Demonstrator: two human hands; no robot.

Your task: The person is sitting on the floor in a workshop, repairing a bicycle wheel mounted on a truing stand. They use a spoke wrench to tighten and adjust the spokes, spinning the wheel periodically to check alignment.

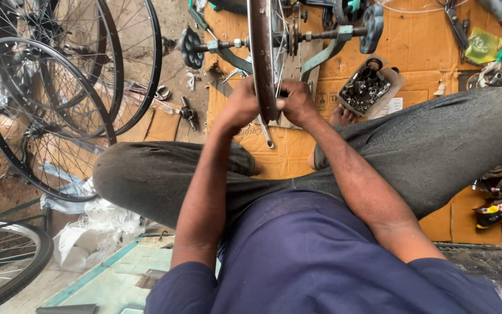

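Near me, blue shirt (321,261) | far left, spare wheels (47,110) | left hand (240,107) fingers closed on wheel rim (261,58), upright at centre | right hand (297,102) gripping same rim | far right, box of nuts (367,87) on cardboard (419,46).

The wheel rim (262,64) looks like dull, rusty-brown metal, spokes (278,46) thin and shiny. Cardboard (419,52) underneath is matt, creased and stained; trousers (437,145) are rough grey cloth.
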